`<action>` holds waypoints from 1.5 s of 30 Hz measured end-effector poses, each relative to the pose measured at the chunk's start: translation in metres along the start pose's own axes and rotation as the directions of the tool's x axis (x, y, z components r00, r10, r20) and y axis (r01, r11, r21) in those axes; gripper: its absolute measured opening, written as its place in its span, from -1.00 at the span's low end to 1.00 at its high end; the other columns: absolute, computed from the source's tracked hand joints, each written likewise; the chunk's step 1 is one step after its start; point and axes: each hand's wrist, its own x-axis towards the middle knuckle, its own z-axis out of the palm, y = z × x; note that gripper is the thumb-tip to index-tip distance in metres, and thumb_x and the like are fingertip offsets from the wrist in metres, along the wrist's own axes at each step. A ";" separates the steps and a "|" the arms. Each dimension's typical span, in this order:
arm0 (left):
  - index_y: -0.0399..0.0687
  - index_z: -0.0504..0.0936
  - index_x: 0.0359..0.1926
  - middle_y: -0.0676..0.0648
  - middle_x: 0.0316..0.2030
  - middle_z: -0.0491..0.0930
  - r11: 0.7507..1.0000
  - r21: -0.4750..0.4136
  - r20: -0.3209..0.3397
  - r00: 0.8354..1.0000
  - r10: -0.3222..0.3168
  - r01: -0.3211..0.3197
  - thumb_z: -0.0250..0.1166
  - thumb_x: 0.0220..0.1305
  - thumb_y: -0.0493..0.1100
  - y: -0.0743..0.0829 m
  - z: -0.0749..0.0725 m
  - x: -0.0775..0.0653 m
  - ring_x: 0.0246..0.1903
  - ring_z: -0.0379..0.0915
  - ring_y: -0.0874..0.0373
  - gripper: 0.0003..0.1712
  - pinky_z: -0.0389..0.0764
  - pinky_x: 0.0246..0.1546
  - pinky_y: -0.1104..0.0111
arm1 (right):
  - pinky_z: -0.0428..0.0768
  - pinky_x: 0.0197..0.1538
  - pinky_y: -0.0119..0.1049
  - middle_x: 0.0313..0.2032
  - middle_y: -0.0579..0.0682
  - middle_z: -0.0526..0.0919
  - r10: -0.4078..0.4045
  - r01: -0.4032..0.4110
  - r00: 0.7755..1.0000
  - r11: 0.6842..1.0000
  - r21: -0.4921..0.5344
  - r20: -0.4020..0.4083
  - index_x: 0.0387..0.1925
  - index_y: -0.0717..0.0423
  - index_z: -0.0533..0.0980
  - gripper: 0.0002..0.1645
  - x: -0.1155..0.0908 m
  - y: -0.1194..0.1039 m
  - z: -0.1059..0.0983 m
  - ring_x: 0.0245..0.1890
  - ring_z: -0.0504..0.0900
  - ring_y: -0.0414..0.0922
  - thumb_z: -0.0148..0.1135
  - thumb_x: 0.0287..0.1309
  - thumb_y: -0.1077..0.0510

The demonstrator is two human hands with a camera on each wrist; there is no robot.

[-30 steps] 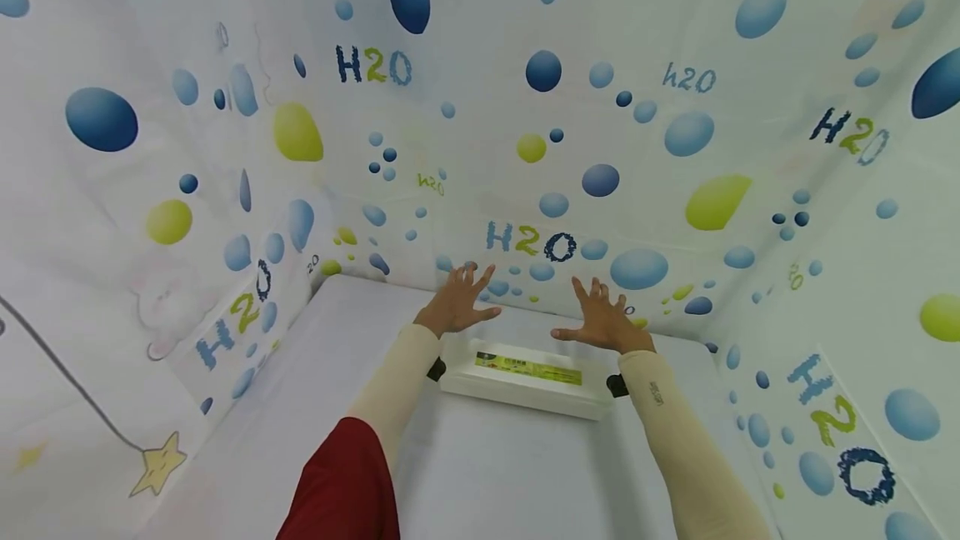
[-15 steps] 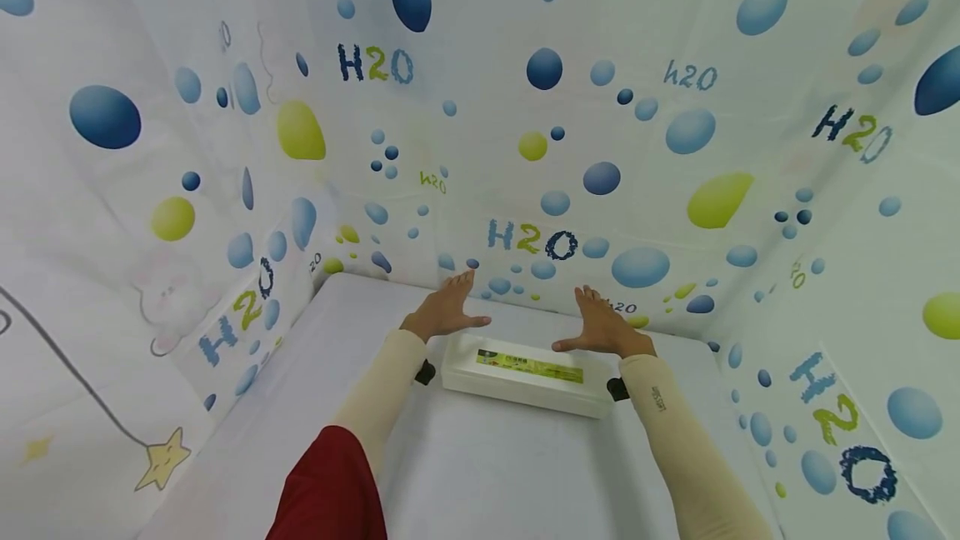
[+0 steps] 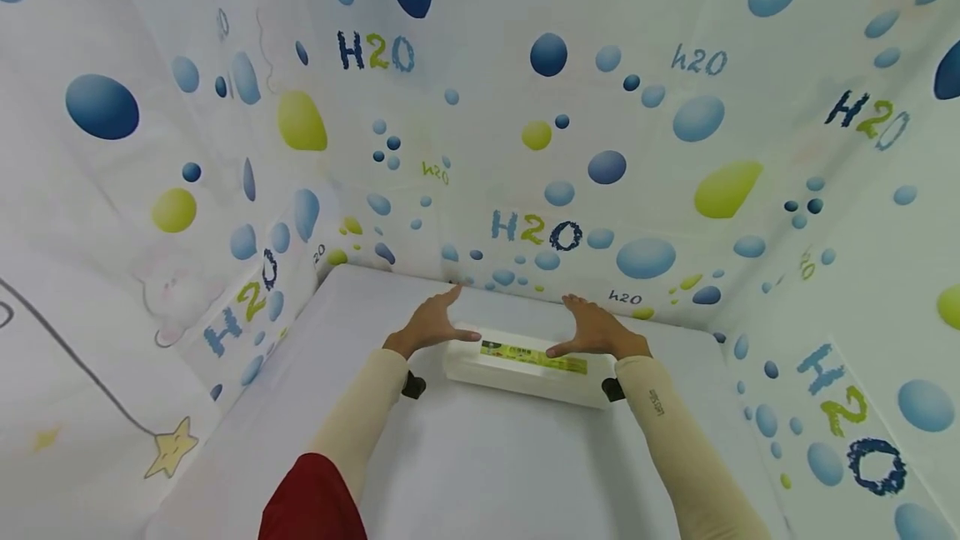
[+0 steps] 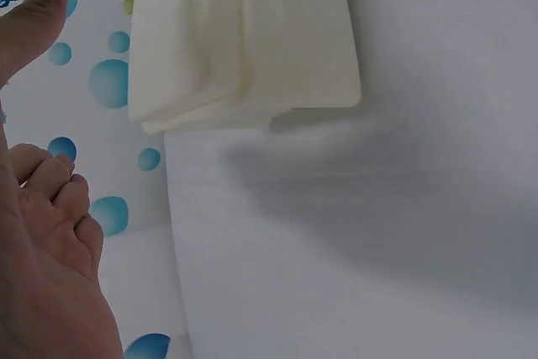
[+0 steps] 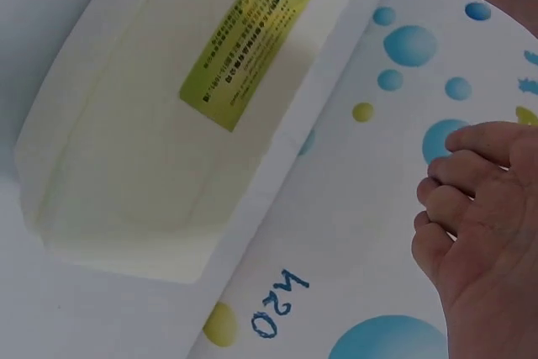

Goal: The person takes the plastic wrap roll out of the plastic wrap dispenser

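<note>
A long white plastic box [image 3: 517, 378] with a yellow-green label [image 3: 558, 362] lies near the back of the white table. My left hand [image 3: 426, 325] hovers over the box's left end, thumb and fingers spread. Over the right end is my right hand [image 3: 600, 330], its thumb overlapping the label in the head view. In the left wrist view a gap separates the left hand [image 4: 50, 241] from the box [image 4: 294, 39]. The right wrist view likewise has the right hand [image 5: 487, 216] apart from the box [image 5: 151, 140]. Neither hand holds anything.
Behind the table rises a white sheet wall [image 3: 480, 123] printed with blue and green drops and "H2O". Similar sheets stand at left and right. The white tabletop [image 3: 487, 473] stretches toward me in front of the box. Dark straps [image 3: 413, 386] sit at the wrists.
Both hands have come lower and nearer to me, toward the box. My left hand has also shifted left, and the fingers of both hands are closer together. The box stays in place.
</note>
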 end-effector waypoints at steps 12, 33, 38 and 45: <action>-0.24 0.06 0.74 -0.42 0.63 0.27 0.998 -0.042 -0.008 0.999 -0.037 0.037 0.81 -0.05 0.08 -0.035 0.026 -0.012 0.61 0.24 -0.40 0.52 0.35 0.63 -0.28 | 0.36 0.64 0.38 0.63 0.39 0.31 0.008 -0.008 0.999 1.000 -0.015 0.032 0.66 0.35 0.19 0.49 0.002 0.001 0.020 0.62 0.29 0.41 0.71 -0.04 -0.36; -0.34 0.14 0.69 -0.30 0.69 0.14 0.929 -0.370 -0.022 1.000 0.001 -0.009 0.82 -0.18 -0.38 -0.065 0.063 -0.013 0.66 0.13 -0.34 0.46 0.34 0.66 -0.10 | 0.38 0.62 0.39 0.60 0.35 0.37 -0.003 0.003 1.000 0.999 0.037 0.015 0.63 0.33 0.25 0.43 0.003 0.000 0.069 0.56 0.39 0.41 0.82 -0.12 -0.16; -0.30 0.19 0.68 -0.27 0.68 0.19 0.903 -0.430 -0.049 0.999 -0.017 -0.006 0.83 -0.23 -0.39 -0.070 0.071 -0.008 0.67 0.13 -0.30 0.45 0.32 0.67 -0.10 | 0.41 0.61 0.38 0.57 0.34 0.42 -0.007 0.006 1.000 0.999 0.038 0.003 0.61 0.34 0.30 0.41 0.006 -0.002 0.073 0.53 0.43 0.39 0.85 -0.15 -0.12; -0.41 0.21 0.64 -0.37 0.58 0.36 0.824 -0.565 -0.040 0.999 0.013 -0.034 0.81 -0.20 -0.42 -0.077 0.081 -0.003 0.57 0.33 -0.36 0.40 0.40 0.63 -0.10 | 0.50 0.56 0.31 0.54 0.24 0.51 -0.004 0.004 1.000 1.000 -0.017 -0.022 0.58 0.29 0.38 0.36 0.013 -0.003 0.075 0.47 0.53 0.31 0.88 -0.19 -0.10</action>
